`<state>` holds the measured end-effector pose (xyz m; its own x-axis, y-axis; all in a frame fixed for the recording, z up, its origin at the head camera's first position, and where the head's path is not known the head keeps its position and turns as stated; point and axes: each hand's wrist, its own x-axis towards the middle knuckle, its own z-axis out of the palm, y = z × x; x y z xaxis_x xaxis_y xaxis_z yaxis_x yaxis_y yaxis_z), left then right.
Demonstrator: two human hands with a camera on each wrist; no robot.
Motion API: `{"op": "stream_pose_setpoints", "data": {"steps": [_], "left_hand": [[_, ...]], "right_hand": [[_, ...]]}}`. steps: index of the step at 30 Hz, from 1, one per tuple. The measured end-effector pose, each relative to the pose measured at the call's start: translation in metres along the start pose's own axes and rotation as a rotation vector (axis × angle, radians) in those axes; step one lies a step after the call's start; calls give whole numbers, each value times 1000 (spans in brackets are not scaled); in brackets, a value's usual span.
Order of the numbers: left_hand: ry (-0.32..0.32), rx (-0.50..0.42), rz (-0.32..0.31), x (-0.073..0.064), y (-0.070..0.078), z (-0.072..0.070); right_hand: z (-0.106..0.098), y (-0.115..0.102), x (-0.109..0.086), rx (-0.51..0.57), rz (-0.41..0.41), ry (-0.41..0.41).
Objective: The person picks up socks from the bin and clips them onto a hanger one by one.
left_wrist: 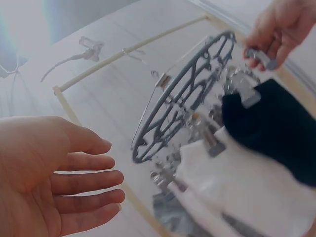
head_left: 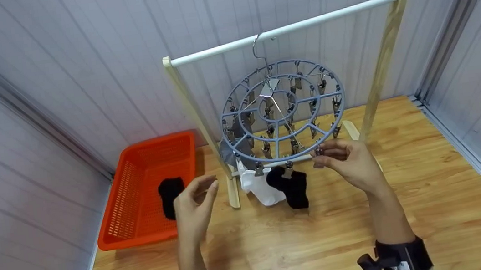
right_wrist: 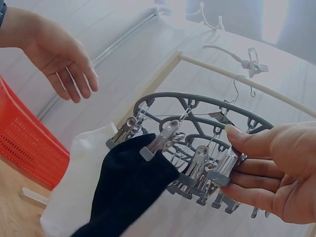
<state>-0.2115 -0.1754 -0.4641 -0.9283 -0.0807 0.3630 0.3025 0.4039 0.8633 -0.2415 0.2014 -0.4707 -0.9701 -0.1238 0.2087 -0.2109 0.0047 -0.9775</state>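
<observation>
A round blue-grey clip hanger hangs by its hook from the rack's white bar. At its front right edge my right hand holds a metal clip between thumb and fingers; no cloth shows in the clip. My left hand is in the air left of the hanger, fingers loosely bent and apart, holding nothing. A black sock hangs from a front clip, beside a white sock. Something grey hangs at the hanger's left side, partly hidden.
An orange basket stands on the wooden floor at the left, with a black sock inside. The rack's wooden posts flank the hanger. Several bare clips dangle from its rings. Pale panel walls enclose the space.
</observation>
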Motion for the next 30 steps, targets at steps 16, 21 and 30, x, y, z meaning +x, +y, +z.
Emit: {"op": "stream_pose_setpoints", "data": {"steps": [16, 21, 30], "left_hand": [[-161, 312, -62, 55, -27, -73], [-192, 371, -97, 76, -40, -92], [-287, 520, -268, 102, -76, -110]], "right_hand": [[-2, -1, -1, -18, 10, -3], [-2, 0, -1, -34, -4, 6], [-2, 1, -1, -30, -15, -7]]}}
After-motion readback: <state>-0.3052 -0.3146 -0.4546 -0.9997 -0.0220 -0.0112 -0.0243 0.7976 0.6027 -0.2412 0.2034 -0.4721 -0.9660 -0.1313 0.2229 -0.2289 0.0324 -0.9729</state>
